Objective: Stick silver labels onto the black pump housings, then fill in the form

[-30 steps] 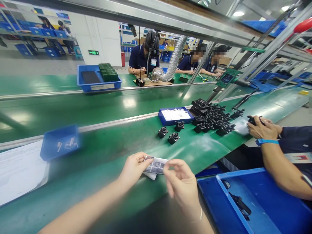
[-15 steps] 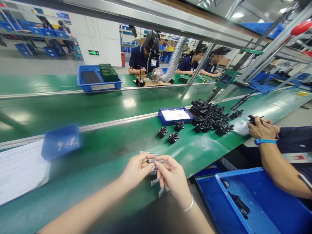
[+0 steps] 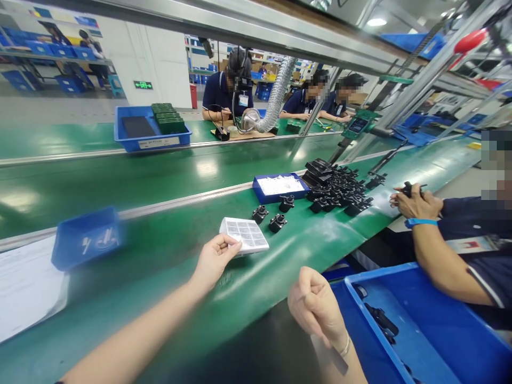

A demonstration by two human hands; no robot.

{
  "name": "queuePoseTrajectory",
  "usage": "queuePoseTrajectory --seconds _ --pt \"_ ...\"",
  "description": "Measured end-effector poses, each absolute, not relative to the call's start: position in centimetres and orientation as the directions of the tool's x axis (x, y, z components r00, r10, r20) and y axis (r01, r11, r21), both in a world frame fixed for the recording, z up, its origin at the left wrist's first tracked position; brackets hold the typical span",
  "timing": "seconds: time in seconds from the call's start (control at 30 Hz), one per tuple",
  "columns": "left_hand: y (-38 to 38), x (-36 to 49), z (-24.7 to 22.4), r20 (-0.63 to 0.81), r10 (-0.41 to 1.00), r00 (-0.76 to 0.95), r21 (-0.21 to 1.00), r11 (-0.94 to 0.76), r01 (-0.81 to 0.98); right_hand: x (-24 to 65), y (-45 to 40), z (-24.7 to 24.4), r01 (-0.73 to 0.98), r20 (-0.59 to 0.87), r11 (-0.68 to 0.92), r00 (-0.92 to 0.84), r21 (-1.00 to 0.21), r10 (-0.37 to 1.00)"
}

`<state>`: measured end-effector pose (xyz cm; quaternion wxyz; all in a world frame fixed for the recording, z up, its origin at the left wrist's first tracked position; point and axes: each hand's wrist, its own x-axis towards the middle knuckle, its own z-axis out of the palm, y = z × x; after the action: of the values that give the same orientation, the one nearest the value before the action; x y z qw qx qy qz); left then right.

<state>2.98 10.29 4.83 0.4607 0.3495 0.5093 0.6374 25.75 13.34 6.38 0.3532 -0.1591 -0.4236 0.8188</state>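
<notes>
Two hands apart: your left hand (image 3: 213,262) pinches the gridded white sheet (image 3: 248,233) by its near-left edge. Your right hand (image 3: 316,301) is curled closed, contents unclear; sheet lies far-left of it, long axis hard to call.

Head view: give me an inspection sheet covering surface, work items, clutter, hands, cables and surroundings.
Surface: glossy green bench mat, wrinkled at right.
Work items: label sheet, slightly bent; three black parts beyond it.
Clutter: blue tray beside a pile of black components; blue bin at left.
Hands: left hand pinches the label sheet; right hand curled, a pale strip at its wrist, grip unclear.
Cables: thin black cord hangs near a co-worker across the bench.
Surroundings: another co-worker's hands hold a black piece at right.
</notes>
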Motion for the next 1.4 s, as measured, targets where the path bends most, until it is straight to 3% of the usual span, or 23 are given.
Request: queuePoseTrajectory --seconds 0.13,0.27,0.4,0.6,0.67,0.77,0.87,0.97,1.07,1.13,1.23,1.3,1.4 --pt "12.0 4.2 5.3 0.061 0.962 -0.264 0.972 -0.118 -0.205 27.5 13.6 5.3 -0.463 -0.031 -0.37 -0.591 -0.805 0.806" --pt "13.1 5.9 5.3 0.148 0.978 -0.149 0.989 -0.142 0.044 28.7 13.7 4.0 -0.489 -0.078 -0.357 -0.501 -0.796 0.862" --pt "14.8 8.4 5.7 0.36 0.933 0.011 0.904 -0.352 0.242 30.6 13.7 3.2 -0.516 -0.09 -0.345 -0.456 -0.785 0.886" --pt "20.5 13.4 10.5 0.658 0.727 0.198 0.723 -0.683 0.107 33.3 13.2 2.9 -0.568 -0.069 -0.323 -0.422 -0.757 0.904" --pt "23.0 15.2 10.7 0.627 0.755 0.192 0.754 -0.65 0.091 33.9 13.1 2.7 -0.57 -0.062 -0.318 -0.422 -0.758 0.905" --pt "26.5 17.4 7.7 0.372 0.923 0.1 0.888 -0.385 0.25 34.5 13.0 2.4 -0.547 -0.095 -0.331 -0.414 -0.769 0.905" --pt "28.2 18.5 3.0 0.197 0.979 0.054 0.912 -0.203 0.357 35.1 12.8 2.0 -0.505 -0.186 -0.371 -0.379 -0.779 0.906" --pt "27.4 18.3 0.4 0.127 0.991 0.044 0.89 -0.134 0.436 35.8 12.8 1.3 -0.47 -0.25 -0.405 -0.358 -0.784 0.9" --pt "25.3 16.9 1.5 0.142 0.989 0.049 0.847 -0.147 0.511 36.5 13.2 0.4 -0.462 -0.262 -0.424 -0.374 -0.779 0.89" --pt "24.8 15.7 3.6 0.223 0.972 0.075 0.762 -0.222 0.608 36.6 13.6 -0.2 -0.464 -0.263 -0.435 -0.39 -0.771 0.882" --pt "26.8 14.2 6.6 0.334 0.923 0.192 0.424 -0.329 0.844 36.3 14.3 -0.8 -0.47 -0.271 -0.456 -0.41 -0.755 0.871" --pt "29.4 13.7 7.4 0.251 0.935 0.249 0.235 -0.308 0.922 35.7 14.7 -1.0 -0.483 -0.263 -0.463 -0.426 -0.743 0.866" --pt "32.8 13.5 7.0 0.134 0.953 0.273 0.154 -0.292 0.944 34.9 15.1 -1.2 -0.512 -0.229 -0.457 -0.447 -0.727 0.865"
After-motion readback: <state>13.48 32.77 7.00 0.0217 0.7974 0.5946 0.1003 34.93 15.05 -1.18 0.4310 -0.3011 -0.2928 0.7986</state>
